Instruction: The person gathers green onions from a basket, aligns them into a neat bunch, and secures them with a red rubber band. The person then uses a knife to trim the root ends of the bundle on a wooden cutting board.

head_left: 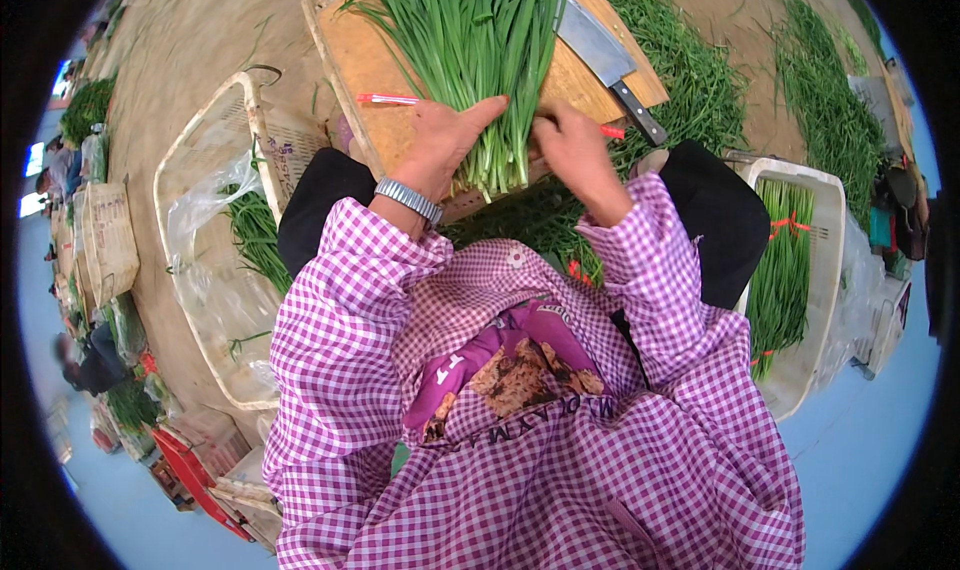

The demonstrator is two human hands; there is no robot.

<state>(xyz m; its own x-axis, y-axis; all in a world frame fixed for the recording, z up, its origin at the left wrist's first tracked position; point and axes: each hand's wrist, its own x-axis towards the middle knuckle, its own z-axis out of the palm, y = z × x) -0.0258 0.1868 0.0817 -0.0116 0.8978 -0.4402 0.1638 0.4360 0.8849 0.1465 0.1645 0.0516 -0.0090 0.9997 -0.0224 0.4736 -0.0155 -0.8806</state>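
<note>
A thick bunch of garlic chives (470,40) lies on a wooden board (375,70), leaves pointing away and pale cut stems toward me. My left hand (450,140) is closed on the bunch's left side, its thumb laid across the stems. Against the right side of the stems, my right hand (578,148) has its fingers curled in; what they pinch is hidden. A red and white strip (390,99) sticks out left of the bunch, and a red end shows just beyond my right hand. On the board's right rests a cleaver (598,45) with a black handle.
Loose chives (690,80) are heaped right of the board, with another pile (815,100) farther right. Left stands a white crate (205,300) with plastic film and some chives. A white basket (825,270) at right holds tied chives (780,280). My knees flank the board.
</note>
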